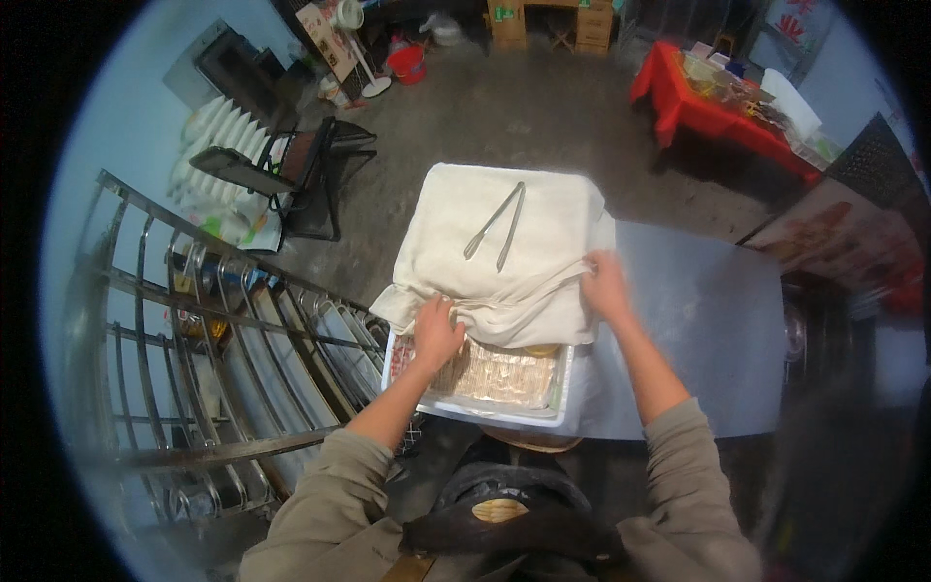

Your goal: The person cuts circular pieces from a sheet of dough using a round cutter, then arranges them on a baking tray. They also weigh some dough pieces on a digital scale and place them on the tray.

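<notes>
A cream cloth [465, 209] covers the far part of a white shallow bin [529, 419] and bunches in folds toward me. Both of my hands hold its near side: my left hand [435, 335] is closed on the folds at the left, and my right hand [605, 287] pinches the cloth at the right edge. Metal tongs [497, 225] lie on top of the cloth, their arms spread in a V. Below the cloth's near edge, the bin shows a clear-wrapped bundle of thin tan strips or sticks [499, 373]; I cannot tell which.
A pale grey-white tabletop [693, 330] extends right of the bin. Metal rack rails [218, 320] stand close on the left. Beyond are a folding chair [301, 170], stacked white sacks [228, 136], a red bucket [407, 65] and a red-covered table [669, 107].
</notes>
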The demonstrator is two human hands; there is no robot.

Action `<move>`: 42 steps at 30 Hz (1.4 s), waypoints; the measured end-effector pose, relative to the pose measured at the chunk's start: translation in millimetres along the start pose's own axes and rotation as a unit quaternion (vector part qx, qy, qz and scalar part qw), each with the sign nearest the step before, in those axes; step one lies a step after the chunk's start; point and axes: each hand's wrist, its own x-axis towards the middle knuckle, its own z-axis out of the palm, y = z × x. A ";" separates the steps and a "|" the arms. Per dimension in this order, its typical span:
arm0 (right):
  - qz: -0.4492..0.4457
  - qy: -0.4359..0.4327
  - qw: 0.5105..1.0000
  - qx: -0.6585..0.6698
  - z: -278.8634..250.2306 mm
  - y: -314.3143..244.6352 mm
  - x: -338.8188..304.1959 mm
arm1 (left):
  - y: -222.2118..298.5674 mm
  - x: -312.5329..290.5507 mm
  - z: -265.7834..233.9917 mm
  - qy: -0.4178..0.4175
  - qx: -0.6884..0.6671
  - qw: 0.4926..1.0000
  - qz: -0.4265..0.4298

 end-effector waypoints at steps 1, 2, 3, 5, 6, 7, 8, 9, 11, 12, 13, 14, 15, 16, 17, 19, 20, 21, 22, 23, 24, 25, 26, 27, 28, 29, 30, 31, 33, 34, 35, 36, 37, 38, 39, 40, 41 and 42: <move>0.036 0.020 0.998 0.037 0.6 -0.2 -7.9 | 4.9 -7.4 -2.7 -0.007 -0.009 1.000 -0.009; -0.003 0.034 0.999 0.006 -1.0 1.0 -19.2 | 10.9 -17.5 -6.1 -0.018 -0.015 0.999 -0.022; -0.003 0.035 0.999 -0.028 -4.3 3.7 -32.6 | 17.9 -23.8 -7.7 -0.018 -0.020 0.999 -0.026; -0.013 0.114 0.993 -0.008 -5.5 7.0 -72.1 | 35.6 -39.7 -10.8 -0.037 -0.026 0.999 -0.026; -0.003 0.112 0.994 -0.013 -11.9 11.7 -94.8 | 45.9 -45.3 -11.1 -0.038 -0.060 0.997 -0.030; 0.014 0.129 0.992 -0.002 -17.2 15.2 -124.2 | 56.7 -50.5 -12.1 -0.056 -0.093 0.993 -0.048; 0.002 0.148 0.989 -0.002 -22.7 18.8 -154.5 | 69.1 -55.2 -12.0 -0.040 -0.103 0.994 -0.025; 0.065 0.140 0.987 0.037 -27.3 22.0 -185.1 | 79.9 -58.2 -13.2 -0.052 -0.106 0.993 -0.026; 0.114 0.162 0.979 0.040 -34.1 25.3 -257.5 | 109.4 -66.6 -11.1 -0.040 -0.196 0.979 -0.036; 0.137 0.160 0.976 0.048 -38.5 26.0 -293.8 | 128.1 -71.3 -8.9 -0.049 -0.236 0.969 -0.049; 0.192 0.146 0.968 0.065 -44.2 27.0 -326.5 | 148.4 -75.3 -6.3 -0.041 -0.249 0.968 -0.009; 0.215 0.160 0.958 0.105 -49.5 26.0 -358.6 | 169.5 -80.3 -4.0 -0.064 -0.287 0.956 0.024; 0.275 0.161 0.936 0.151 -55.3 25.8 -388.8 | 190.3 -88.0 0.1 -0.104 -0.342 0.933 0.050; 0.289 0.169 0.930 0.150 -62.7 25.6 -415.5 | 214.3 -99.5 5.7 -0.125 -0.364 0.920 0.076; 0.323 0.175 0.918 0.151 -70.0 23.8 -441.5 | 237.6 -112.9 11.2 -0.148 -0.355 0.914 0.132; 0.327 0.206 0.911 0.144 -87.7 21.8 -472.0 | 289.1 -143.0 20.9 -0.291 -0.418 0.855 0.098; 0.302 0.233 0.915 0.133 -97.8 21.4 -480.3 | 315.0 -161.0 26.3 -0.316 -0.444 0.833 0.102; 0.321 0.253 0.905 0.118 -109.2 16.9 -493.6 | 338.8 -182.5 31.7 -0.339 -0.474 0.804 0.116; 0.299 0.302 0.887 0.183 -120.8 14.9 -498.5 | 362.0 -203.7 38.7 -0.384 -0.488 0.779 0.085; 0.310 0.330 0.872 0.188 -135.9 15.2 -499.7 | 388.3 -227.0 47.8 -0.427 -0.505 0.747 0.063; 0.250 0.368 0.885 0.134 -153.7 14.5 -508.5 | 412.8 -252.5 57.2 -0.487 -0.496 0.719 0.020; 0.232 0.407 0.876 0.111 -168.7 12.3 -516.0 | 436.9 -272.7 66.8 -0.597 -0.535 0.576 -0.157; 0.186 0.422 0.887 0.022 -186.5 14.3 -524.1 | 456.1 -295.3 72.4 -0.666 -0.561 0.450 -0.198; 0.187 0.432 0.882 0.031 -199.8 15.4 -535.3 | 476.6 -314.3 77.8 -0.723 -0.539 0.340 -0.268; 0.158 0.387 0.908 -0.009 -217.6 22.3 -555.2 | 500.7 -333.4 83.8 -0.768 -0.556 0.183 -0.260; 0.116 0.376 0.919 -0.021 -231.3 33.5 -571.3 | 524.1 -355.9 87.5 -0.811 -0.490 0.085 -0.308; 0.133 0.403 0.906 -0.002 -247.0 50.5 -598.3 | 551.7 -378.1 92.9 -0.808 -0.472 0.126 -0.330; 0.144 0.412 0.900 0.002 -263.8 72.2 -626.0 | 583.6 -399.6 95.7 -0.806 -0.469 0.136 -0.335; 0.323 0.337 0.883 -0.048 -303.5 128.6 -699.0 | 654.1 -434.1 96.7 -0.820 -0.422 0.162 -0.351; 0.432 0.279 0.856 -0.047 -318.1 153.8 -742.5 | 684.1 -452.8 89.5 -0.816 -0.384 0.218 -0.373; 0.485 0.283 0.827 -0.015 -333.2 176.5 -788.3 | 716.2 -471.3 78.8 -0.825 -0.424 0.178 -0.329; 0.575 0.271 0.770 0.056 -349.4 199.3 -829.9 | 758.9 -488.2 70.3 -0.825 -0.453 0.173 -0.291; 0.605 0.277 0.746 -0.017 -352.9 207.0 -873.3 | 801.9 -505.1 61.9 -0.828 -0.490 0.142 -0.233; 0.640 0.253 0.724 -0.032 -356.6 216.8 -910.8 | 835.9 -520.3 54.2 -0.829 -0.494 0.171 -0.196; 0.632 0.291 0.718 -0.004 -359.5 225.9 -939.1 | 866.4 -533.8 47.4 -0.834 -0.515 0.144 -0.134; 0.643 0.311 0.699 0.038 -368.4 235.5 -961.0 | 895.6 -544.3 42.6 -0.842 -0.504 0.163 -0.100; 0.656 0.331 0.673 0.083 -375.7 244.8 -980.1 | 919.4 -560.6 41.1 -0.856 -0.472 0.197 -0.077; 0.642 0.352 0.673 0.104 -383.3 255.0 -992.1 | 940.3 -575.6 43.7 -0.870 -0.448 0.201 -0.054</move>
